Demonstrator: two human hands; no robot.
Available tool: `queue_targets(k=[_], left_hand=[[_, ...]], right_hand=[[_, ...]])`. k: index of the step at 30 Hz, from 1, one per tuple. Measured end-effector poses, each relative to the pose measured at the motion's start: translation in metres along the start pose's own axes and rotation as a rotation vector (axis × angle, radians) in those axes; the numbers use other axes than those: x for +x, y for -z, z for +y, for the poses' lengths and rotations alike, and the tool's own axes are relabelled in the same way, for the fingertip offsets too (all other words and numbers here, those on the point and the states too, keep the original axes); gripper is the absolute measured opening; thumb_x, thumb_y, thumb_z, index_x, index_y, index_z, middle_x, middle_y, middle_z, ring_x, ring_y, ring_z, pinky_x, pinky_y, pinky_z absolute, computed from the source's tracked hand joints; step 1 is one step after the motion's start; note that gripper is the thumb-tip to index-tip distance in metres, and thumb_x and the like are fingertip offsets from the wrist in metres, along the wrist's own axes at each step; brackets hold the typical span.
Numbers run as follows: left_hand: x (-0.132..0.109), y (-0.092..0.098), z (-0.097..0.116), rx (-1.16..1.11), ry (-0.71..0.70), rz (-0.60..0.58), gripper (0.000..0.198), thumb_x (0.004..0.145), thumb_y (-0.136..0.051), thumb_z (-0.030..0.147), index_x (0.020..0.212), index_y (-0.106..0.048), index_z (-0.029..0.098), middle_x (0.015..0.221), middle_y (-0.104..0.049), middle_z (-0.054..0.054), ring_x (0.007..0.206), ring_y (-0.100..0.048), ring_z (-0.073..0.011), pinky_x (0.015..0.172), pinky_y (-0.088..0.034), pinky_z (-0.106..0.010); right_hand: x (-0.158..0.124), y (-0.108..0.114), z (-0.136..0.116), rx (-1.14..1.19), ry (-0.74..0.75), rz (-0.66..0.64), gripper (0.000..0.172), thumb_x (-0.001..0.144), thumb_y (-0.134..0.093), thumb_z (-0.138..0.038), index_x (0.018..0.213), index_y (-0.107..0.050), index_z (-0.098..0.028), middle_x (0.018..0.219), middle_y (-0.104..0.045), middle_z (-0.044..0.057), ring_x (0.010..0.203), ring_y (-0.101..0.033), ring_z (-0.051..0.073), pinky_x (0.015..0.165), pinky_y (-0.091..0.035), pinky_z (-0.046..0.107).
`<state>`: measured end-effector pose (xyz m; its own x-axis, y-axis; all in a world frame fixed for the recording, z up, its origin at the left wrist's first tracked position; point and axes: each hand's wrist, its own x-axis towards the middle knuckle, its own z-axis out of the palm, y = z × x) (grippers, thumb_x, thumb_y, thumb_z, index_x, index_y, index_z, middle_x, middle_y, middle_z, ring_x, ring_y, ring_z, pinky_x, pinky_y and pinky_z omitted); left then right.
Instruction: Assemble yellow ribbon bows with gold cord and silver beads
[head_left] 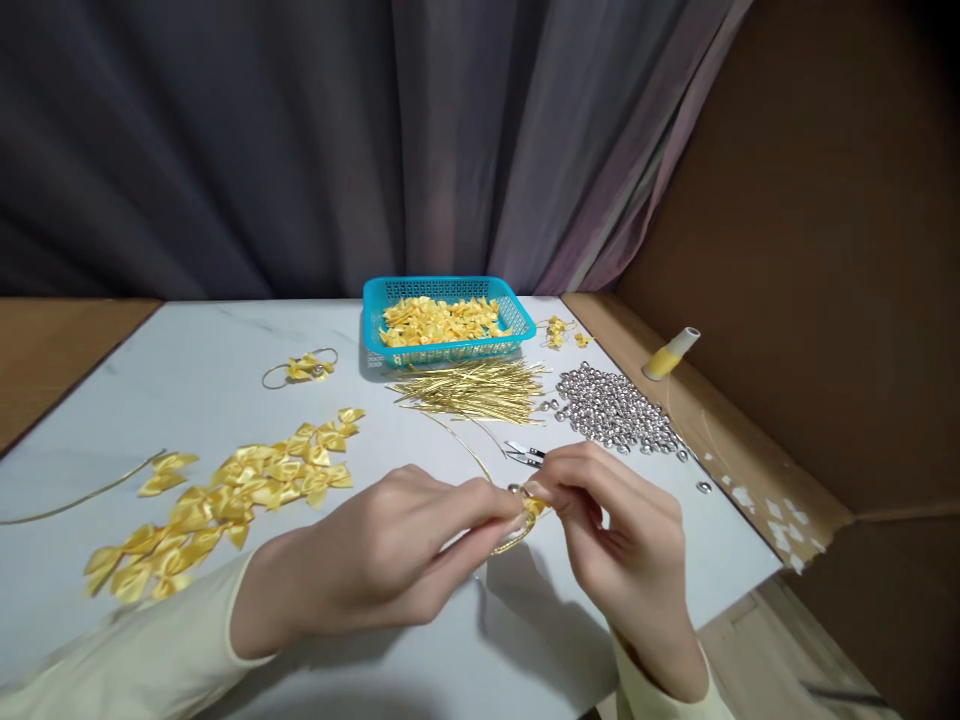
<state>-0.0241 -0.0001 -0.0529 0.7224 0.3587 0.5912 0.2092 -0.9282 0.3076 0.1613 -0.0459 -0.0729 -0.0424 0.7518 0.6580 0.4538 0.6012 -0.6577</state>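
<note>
My left hand (397, 545) pinches a thin gold wire at the middle of the table's near part. Fingertips of my right hand (619, 545) close on a small yellow bow (535, 506) on the same wire, and both hands almost meet there. A silver bead (514, 489) shows between the fingertips. The gold wire (511, 543) curves below the fingers, and its far side rises towards the wire pile. Just beyond my right fingers lie the tips of small scissors (523, 452), their handles hidden by the hand.
A blue basket (450, 350) of yellow bows stands at the back. Before it lie gold wires (480, 390), with silver beads (611, 408) to the right. Loose bows (262, 475) spread on the left, near a wire ring (300, 370). A yellow spool (670, 355) stands on cardboard.
</note>
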Motion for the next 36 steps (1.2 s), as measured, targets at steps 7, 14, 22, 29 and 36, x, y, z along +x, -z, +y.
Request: queue_targets(k=[7,14,22,29,36], left_hand=[[0.004,0.001,0.001,-0.009,0.077,0.070,0.012,0.086,-0.055,0.010,0.095,-0.059,0.016,0.069,-0.070,0.003,0.049,-0.063,-0.0083,0.047,-0.047,-0.018],[0.005,-0.001,-0.002,-0.055,0.143,0.158,0.012,0.084,-0.060,0.009,0.094,-0.059,0.015,0.075,-0.073,0.002,0.059,-0.069,-0.0083,0.054,-0.052,-0.013],[0.006,0.000,-0.001,-0.084,0.210,0.156,0.009,0.085,-0.059,0.009,0.091,-0.059,0.016,0.074,-0.071,0.003,0.060,-0.068,-0.0062,0.056,-0.050,-0.010],[0.012,0.001,0.004,-0.215,0.523,0.103,0.005,0.084,-0.058,0.016,0.086,-0.062,0.016,0.070,-0.074,0.002,0.057,-0.068,-0.0085,0.054,-0.048,-0.012],[0.016,0.001,0.001,-0.504,0.833,0.120,0.019,0.082,-0.063,0.035,0.093,-0.065,0.020,0.071,-0.077,0.001,0.071,-0.073,-0.0162,0.059,-0.053,-0.016]], right_hand=[[-0.010,0.001,-0.001,-0.248,0.158,0.040,0.031,0.077,-0.044,0.009,0.089,-0.056,-0.016,0.078,-0.060,0.006,0.067,-0.055,0.014,0.056,-0.042,0.024],[-0.017,-0.001,0.000,-0.267,0.209,-0.032,0.035,0.075,-0.041,0.008,0.095,-0.057,-0.016,0.083,-0.064,0.009,0.069,-0.058,0.016,0.058,-0.045,0.026],[-0.017,-0.003,-0.003,-0.232,0.206,-0.095,0.032,0.076,-0.039,0.006,0.091,-0.059,-0.014,0.082,-0.064,0.009,0.067,-0.059,0.016,0.057,-0.043,0.026],[-0.018,-0.009,-0.004,-0.105,0.060,-0.079,0.029,0.079,-0.043,0.006,0.090,-0.057,-0.015,0.083,-0.061,0.007,0.070,-0.058,0.014,0.058,-0.045,0.024],[-0.022,-0.025,-0.013,0.262,-0.373,0.076,0.008,0.087,-0.056,-0.014,0.083,-0.062,-0.018,0.063,-0.057,-0.002,0.047,-0.052,0.007,0.045,-0.043,0.017]])
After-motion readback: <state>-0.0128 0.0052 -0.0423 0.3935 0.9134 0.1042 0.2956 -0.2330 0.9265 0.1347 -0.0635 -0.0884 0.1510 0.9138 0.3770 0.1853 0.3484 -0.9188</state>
